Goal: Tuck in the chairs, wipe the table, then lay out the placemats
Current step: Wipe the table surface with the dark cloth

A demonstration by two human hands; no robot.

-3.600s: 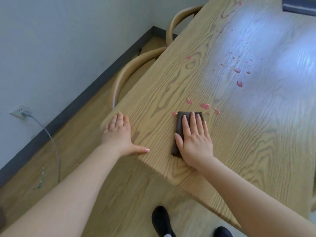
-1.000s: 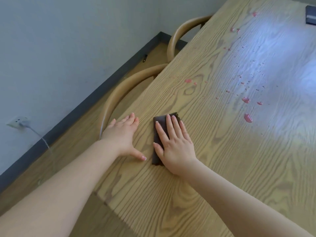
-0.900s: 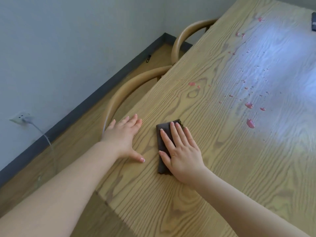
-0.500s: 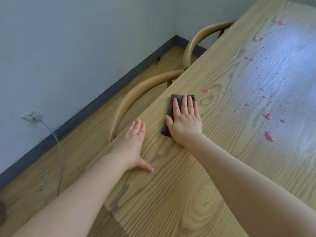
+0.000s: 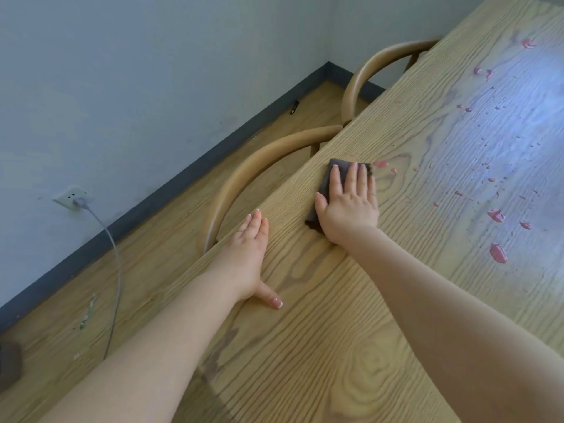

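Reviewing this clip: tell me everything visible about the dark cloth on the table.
The cloth is dark brown-grey, soft-looking fabric, folded into a narrow rectangle that lies flat on the wooden table close to its left edge. The right hand presses on it with straight fingers and covers most of it; only its far end, left side and a near corner by the wrist show. Its far right corner lies just short of a pink spill spot. The left hand rests apart from it.

pale wall (image 5: pixel 152 71) with dark baseboard (image 5: pixel 189 166), wood floor (image 5: pixel 158 248), plugged wall outlet (image 5: pixel 70 197).
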